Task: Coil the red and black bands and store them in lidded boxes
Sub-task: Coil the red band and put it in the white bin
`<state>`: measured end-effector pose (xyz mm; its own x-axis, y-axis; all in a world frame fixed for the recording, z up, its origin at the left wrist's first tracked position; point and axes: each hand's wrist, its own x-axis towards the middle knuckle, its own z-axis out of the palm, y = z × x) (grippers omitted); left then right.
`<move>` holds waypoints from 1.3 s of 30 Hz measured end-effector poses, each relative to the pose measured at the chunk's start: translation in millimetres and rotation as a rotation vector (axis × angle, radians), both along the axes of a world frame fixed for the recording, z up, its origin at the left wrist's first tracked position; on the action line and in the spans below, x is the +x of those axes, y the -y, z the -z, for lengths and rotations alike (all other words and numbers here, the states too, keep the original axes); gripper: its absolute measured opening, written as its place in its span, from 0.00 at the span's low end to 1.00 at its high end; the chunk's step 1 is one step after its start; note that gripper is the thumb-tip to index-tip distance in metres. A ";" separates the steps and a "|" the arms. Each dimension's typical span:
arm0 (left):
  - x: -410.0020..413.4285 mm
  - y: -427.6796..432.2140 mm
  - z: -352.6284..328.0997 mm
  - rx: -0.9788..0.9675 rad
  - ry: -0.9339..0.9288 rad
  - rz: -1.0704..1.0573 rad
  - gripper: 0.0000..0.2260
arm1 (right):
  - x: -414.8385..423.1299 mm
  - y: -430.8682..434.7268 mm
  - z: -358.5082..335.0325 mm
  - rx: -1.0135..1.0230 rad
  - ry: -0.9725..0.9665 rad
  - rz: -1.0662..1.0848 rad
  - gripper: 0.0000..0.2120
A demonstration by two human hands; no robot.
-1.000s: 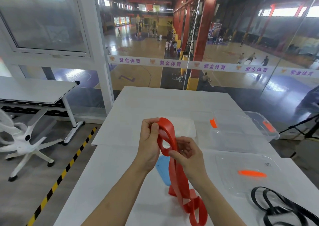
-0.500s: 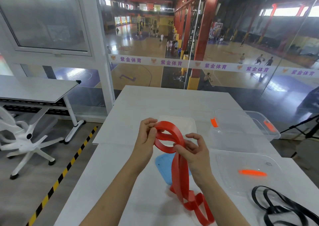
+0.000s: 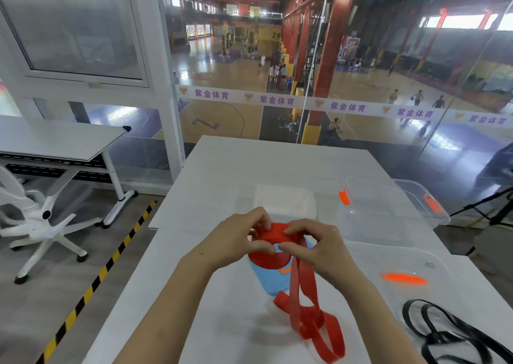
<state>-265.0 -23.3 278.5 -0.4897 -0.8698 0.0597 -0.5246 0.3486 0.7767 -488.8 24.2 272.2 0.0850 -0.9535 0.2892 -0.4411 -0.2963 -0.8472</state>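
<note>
**Both hands pinching the red coil above the surface**

From my remote seat I see the white surface point(image 3: 222, 294) filling the lower middle of the view, its far edge against a glass wall. Toward its far right corner stands a clear box point(image 3: 388, 213) with orange latches, open on top. Nearer, along the right edge, a clear lid point(image 3: 402, 266) with an orange handle lies flat. A smaller white-lidded box point(image 3: 286, 202) sits in the middle of the surface, just beyond my hands.

The red band point(image 3: 280, 255) is partly wound into a loop held above the middle of the surface; two free strands hang from it and end in loose folds lying on the surface toward the near edge. The black band point(image 3: 449, 333) lies uncoiled in a loose tangle at the near right corner, well apart from the red one.

A blue lid point(image 3: 266, 280) rests on the surface directly under the coil, mostly hidden by it.

My left hand point(image 3: 236, 241) is clamped on the left side of the coil, thumb and fingers pinching the layers. My right hand point(image 3: 316, 244) is closed on the right side, fingertips pressing the top.
</note>
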 end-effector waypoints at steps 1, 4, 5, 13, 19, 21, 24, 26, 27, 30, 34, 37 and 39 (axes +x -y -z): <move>0.1 -0.2 1.2 0.023 -0.032 -0.005 0.18 | 0.3 -0.4 -0.6 -0.004 -0.006 -0.007 0.11; -1.2 -2.7 3.8 0.048 -0.088 -0.018 0.18 | 2.5 -2.6 0.7 -0.039 0.003 -0.012 0.11; -2.2 -3.4 5.1 0.045 -0.111 -0.029 0.17 | 3.2 -3.1 1.7 -0.044 0.020 -0.005 0.11; -13.4 -8.5 8.4 0.082 -0.462 -0.133 0.15 | 5.2 -1.7 23.1 0.015 0.233 0.096 0.14; -19.8 -12.1 8.9 0.098 -0.692 -0.198 0.17 | 4.6 -1.2 38.6 0.056 0.319 0.142 0.17; -18.8 -11.2 8.8 0.123 -0.673 -0.185 0.20 | 6.2 -1.9 35.6 0.037 0.326 0.163 0.17; -9.3 -6.9 7.8 0.183 -0.516 -0.100 0.26 | 0.6 -0.9 26.0 -0.001 0.355 0.177 0.16; -4.7 -7.1 5.4 0.220 -0.449 -0.063 0.25 | -3.6 0.3 18.6 -0.027 0.322 0.140 0.17; -4.4 -7.8 3.8 0.229 -0.428 -0.040 0.23 | -5.3 1.0 15.5 -0.030 0.310 0.126 0.16; -4.4 -7.9 -1.9 0.230 -0.310 0.033 0.20 | -9.8 2.3 7.0 -0.026 0.266 0.103 0.15; -2.5 -2.4 -5.6 0.245 -0.244 0.015 0.26 | -16.9 2.3 1.8 0.015 0.126 0.033 0.15; -6.0 -3.2 -9.8 0.207 -0.248 0.015 0.24 | -17.7 2.3 -1.2 0.013 0.057 -0.011 0.15; -9.4 -5.4 -13.0 0.157 -0.202 0.039 0.19 | -18.3 2.2 -3.4 0.017 0.056 -0.030 0.15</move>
